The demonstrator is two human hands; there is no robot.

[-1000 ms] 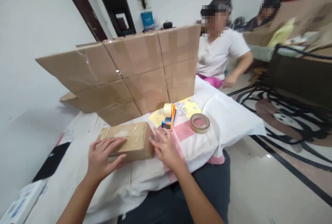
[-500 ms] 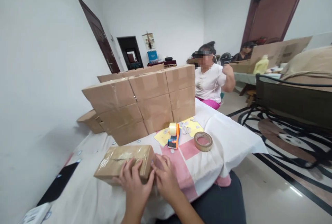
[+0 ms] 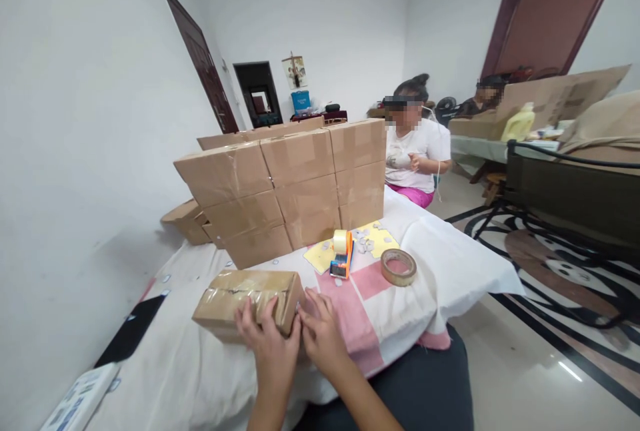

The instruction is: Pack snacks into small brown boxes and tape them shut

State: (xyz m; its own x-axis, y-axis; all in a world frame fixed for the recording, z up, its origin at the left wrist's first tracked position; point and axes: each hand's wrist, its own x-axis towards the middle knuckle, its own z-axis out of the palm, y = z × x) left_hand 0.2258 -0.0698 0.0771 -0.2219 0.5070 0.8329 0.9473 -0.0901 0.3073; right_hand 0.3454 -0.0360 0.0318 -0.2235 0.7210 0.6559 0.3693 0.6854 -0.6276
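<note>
A taped cardboard box (image 3: 223,308) lies on the cloth-covered table in front of me. My left hand (image 3: 270,334) grips its near right part, fingers bent over the top and thumb at the right end. At that same end, my right hand (image 3: 323,331) has its thumb and fingertips drawn together, close against the left thumb. Whatever lies between those right fingertips is too small to make out. Clear tape shines along the top of the box. Beyond it stand an orange and blue tape dispenser (image 3: 342,259) and a roll of brown tape (image 3: 399,267).
Stacked cardboard boxes (image 3: 305,191) form a wall across the table (image 3: 445,258). A flat black object (image 3: 131,331) and a white printed item (image 3: 80,398) lie at the left. A person in a white shirt (image 3: 433,141) sits beyond; another is farther back. A dark-framed chair (image 3: 560,204) stands right.
The view has shifted slightly, so most things appear a little farther right. Both my hands stay at the box's right end. The person across has lowered a raised hand to the chest.
</note>
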